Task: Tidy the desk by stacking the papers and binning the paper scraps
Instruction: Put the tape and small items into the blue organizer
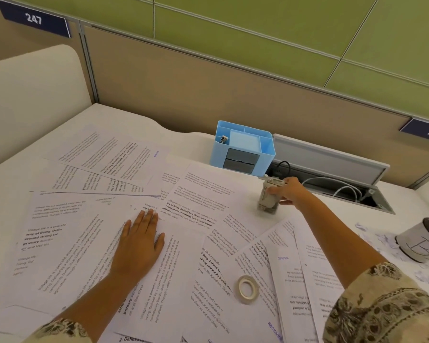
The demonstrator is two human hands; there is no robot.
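Many white printed papers point(174, 243) are spread loosely across the white desk point(124, 120), overlapping at different angles and not yet stacked. Black paragraphs of text, some in bold, are printed on each sheet, and a purple stamp is seen on a few. The desk is covered by them from its left edge to its near right. Small white and pale purple paper scraps point(382, 240) are scattered on the desk at the far right, around a grey cylindrical bin point(417, 245) that lies tipped on its side, marked with a large letter B.
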